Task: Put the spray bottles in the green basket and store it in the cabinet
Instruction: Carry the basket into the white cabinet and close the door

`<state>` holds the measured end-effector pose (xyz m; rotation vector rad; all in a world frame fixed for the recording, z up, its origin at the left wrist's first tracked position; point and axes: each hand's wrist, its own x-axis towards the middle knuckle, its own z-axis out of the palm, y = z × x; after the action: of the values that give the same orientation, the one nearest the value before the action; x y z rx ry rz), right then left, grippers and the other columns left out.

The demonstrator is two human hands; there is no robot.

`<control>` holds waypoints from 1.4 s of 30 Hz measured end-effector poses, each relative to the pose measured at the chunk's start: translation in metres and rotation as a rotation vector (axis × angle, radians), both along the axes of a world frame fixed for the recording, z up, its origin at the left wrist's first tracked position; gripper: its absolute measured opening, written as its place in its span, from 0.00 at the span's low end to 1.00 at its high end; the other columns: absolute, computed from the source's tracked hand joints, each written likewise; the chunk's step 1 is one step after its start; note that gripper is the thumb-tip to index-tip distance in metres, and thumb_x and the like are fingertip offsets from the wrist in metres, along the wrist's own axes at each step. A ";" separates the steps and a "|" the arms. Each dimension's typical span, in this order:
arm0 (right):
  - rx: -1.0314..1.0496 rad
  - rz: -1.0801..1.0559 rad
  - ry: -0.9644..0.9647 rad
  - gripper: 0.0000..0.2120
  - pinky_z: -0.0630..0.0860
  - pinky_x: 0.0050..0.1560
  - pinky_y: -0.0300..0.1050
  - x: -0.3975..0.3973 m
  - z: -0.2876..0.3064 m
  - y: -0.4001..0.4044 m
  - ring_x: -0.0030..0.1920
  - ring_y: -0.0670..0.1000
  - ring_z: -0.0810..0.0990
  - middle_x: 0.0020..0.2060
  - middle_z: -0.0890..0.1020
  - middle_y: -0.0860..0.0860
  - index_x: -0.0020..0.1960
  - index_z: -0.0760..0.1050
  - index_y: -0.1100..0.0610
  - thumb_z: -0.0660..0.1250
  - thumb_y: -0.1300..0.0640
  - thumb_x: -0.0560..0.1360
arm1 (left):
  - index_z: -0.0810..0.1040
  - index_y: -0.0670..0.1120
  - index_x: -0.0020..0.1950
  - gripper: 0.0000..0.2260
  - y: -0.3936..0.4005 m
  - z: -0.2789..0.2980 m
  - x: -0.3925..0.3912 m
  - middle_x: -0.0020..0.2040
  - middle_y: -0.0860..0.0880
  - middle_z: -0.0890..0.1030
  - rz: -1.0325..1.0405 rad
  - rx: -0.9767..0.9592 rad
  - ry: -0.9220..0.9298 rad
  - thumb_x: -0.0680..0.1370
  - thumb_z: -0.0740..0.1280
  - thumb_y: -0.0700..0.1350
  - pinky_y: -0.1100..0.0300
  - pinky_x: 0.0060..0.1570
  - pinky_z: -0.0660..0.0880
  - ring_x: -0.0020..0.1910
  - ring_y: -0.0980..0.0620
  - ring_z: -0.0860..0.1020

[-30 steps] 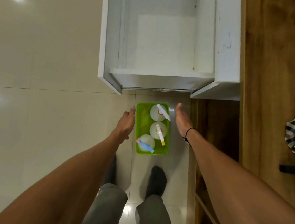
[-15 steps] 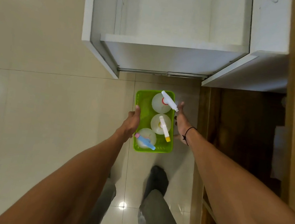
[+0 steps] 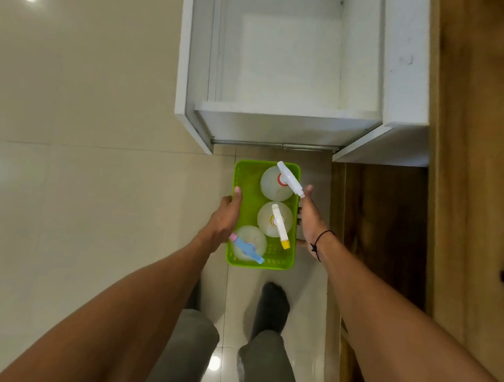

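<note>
The open white cabinet point(image 3: 291, 68) is standing ahead of and above both hands, its shelf bare. Between the hands, the green perforated plastic basket point(image 3: 246, 184) is being held by its long sides, over the glossy cream tiled floor point(image 3: 84, 202). The left hand point(image 3: 225, 219) and right hand point(image 3: 309, 220) are each clasping a rim. Three translucent round spray bottles point(image 3: 269, 218) are already sitting inside, so loading looks done; storing the basket in the cabinet is remaining.

Bare forearms; black cord bracelet point(image 3: 320, 242) right wrist; grey trousers point(image 3: 186, 357); probably dark socks point(image 3: 273, 307).
</note>
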<state>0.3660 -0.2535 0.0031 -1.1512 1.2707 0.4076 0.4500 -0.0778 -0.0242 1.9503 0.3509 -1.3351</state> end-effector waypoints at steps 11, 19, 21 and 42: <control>-0.007 -0.006 -0.053 0.33 0.72 0.69 0.53 0.004 0.146 -0.008 0.73 0.59 0.73 0.76 0.71 0.59 0.81 0.64 0.55 0.42 0.37 0.86 | 0.70 0.49 0.80 0.40 -0.006 0.154 0.007 0.76 0.45 0.76 0.034 -0.062 0.012 0.81 0.47 0.75 0.38 0.70 0.78 0.72 0.40 0.77; 0.052 0.014 -0.069 0.35 0.77 0.49 0.50 0.025 0.245 -0.037 0.66 0.56 0.77 0.75 0.73 0.56 0.81 0.64 0.50 0.42 0.32 0.83 | 0.69 0.53 0.82 0.41 -0.031 0.254 0.030 0.78 0.46 0.75 0.067 -0.126 0.013 0.80 0.44 0.77 0.37 0.70 0.77 0.74 0.40 0.77; 0.036 0.011 -0.087 0.35 0.78 0.59 0.55 0.034 0.267 -0.047 0.71 0.56 0.75 0.77 0.71 0.55 0.81 0.64 0.50 0.43 0.32 0.84 | 0.69 0.56 0.82 0.41 -0.040 0.275 0.040 0.78 0.47 0.76 0.065 -0.139 0.013 0.80 0.43 0.77 0.39 0.67 0.80 0.73 0.41 0.78; -0.025 0.104 -0.111 0.37 0.65 0.77 0.66 0.193 0.291 -0.144 0.79 0.58 0.66 0.80 0.67 0.53 0.83 0.61 0.48 0.38 0.30 0.82 | 0.74 0.62 0.71 0.35 -0.131 0.294 0.206 0.64 0.49 0.81 0.061 -0.210 0.050 0.79 0.41 0.78 0.45 0.61 0.75 0.57 0.51 0.82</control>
<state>0.5592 -0.3972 0.2937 -1.2482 1.1253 0.3997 0.6562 -0.2084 0.2694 1.7223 0.2795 -1.3275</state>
